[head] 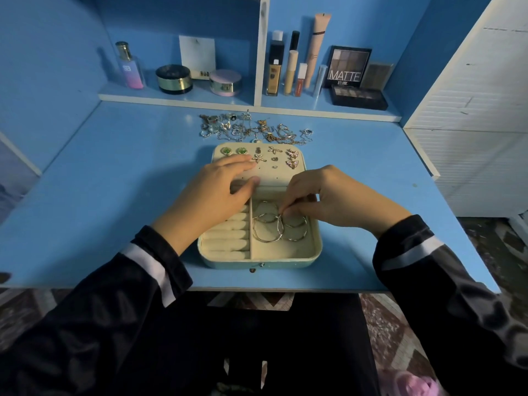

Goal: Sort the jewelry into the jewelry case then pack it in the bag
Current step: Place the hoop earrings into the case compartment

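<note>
Pinching a hoop (pixel 279 228) with right hand (pixel 323 195), case (pixel 257 262) 3 o'clock side; left hand (pixel 220 187) spread flat on lid (pixel 271 175). Risk: snagging overlapping hoops (pixel 297 238), dragging them out.

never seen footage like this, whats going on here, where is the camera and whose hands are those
There is no machine here. This is a single picture from a wide-angle camera worn on a person's head. It looks down at their own two hands, which is why the dark sleeves come in from the bottom.

On the blue desk lies an open cream jewelry case. Its lid holds stud earrings. The near half has ring rolls on the left and a compartment with silver hoop earrings on the right.

The left hand rests on the lid with its fingers straight. The right hand pinches one of the hoops in that compartment. Behind the case is a pile of loose jewelry, not yet sorted, and cosmetics stand further back.
</note>
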A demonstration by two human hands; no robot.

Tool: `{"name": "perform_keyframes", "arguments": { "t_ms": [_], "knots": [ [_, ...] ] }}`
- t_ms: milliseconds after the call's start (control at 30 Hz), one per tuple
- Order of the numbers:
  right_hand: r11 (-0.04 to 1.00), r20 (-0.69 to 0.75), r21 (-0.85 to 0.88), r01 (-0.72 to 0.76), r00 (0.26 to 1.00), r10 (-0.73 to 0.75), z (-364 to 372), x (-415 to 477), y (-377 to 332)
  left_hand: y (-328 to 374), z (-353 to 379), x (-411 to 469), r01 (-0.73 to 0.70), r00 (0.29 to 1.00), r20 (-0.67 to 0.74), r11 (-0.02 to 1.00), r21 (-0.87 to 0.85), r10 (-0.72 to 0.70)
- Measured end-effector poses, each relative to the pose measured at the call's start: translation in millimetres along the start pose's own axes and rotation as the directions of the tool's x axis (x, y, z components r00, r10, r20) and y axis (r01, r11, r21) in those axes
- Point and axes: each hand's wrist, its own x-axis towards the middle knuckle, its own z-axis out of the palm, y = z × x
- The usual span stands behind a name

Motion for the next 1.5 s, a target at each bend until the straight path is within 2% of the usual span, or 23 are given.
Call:
{"name": "perform_keyframes", "arguments": {
  "t_ms": [500,633,767,900,1000,1167,1333,1500],
  "knots": [
    [0.998,0.012,-0.062,-0.028,1.000,0.029,-1,-1,2,-1,-2,3,-0.035,0.999,0.022,0.999,0.031,0.034],
    [0.994,-0.123,0.065,-0.085,0.988,0.092,-12,-4,7,-4,-10,12,-0.072,0.997,0.030,0.997,0.035,0.071],
    [0.962,-0.287,0.202,-0.181,0.928,0.235,-26,3,32,-9,-21,36,-0.074,0.997,-0.015,0.997,0.010,0.074],
    [0.934,-0.424,0.209,-0.291,0.833,0.355,-35,23,65,-19,-24,71,-0.059,0.997,-0.046,0.998,0.009,0.059],
    [0.920,-0.462,0.182,-0.346,0.796,0.391,-36,43,86,-34,-20,97,-0.043,0.999,-0.027,0.999,0.023,0.043],
    [0.918,-0.454,0.126,-0.376,0.801,0.390,-32,75,107,-51,-12,130,-0.066,0.998,0.015,0.997,0.035,0.065],
    [0.951,-0.427,0.038,-0.307,0.855,0.293,-30,100,117,-52,-2,148,-0.129,0.985,0.120,0.991,0.022,0.125],
    [0.967,-0.422,-0.064,-0.248,0.884,0.199,-28,111,124,-54,6,157,-0.190,0.974,0.132,0.981,0.032,0.185]
  ]
}}
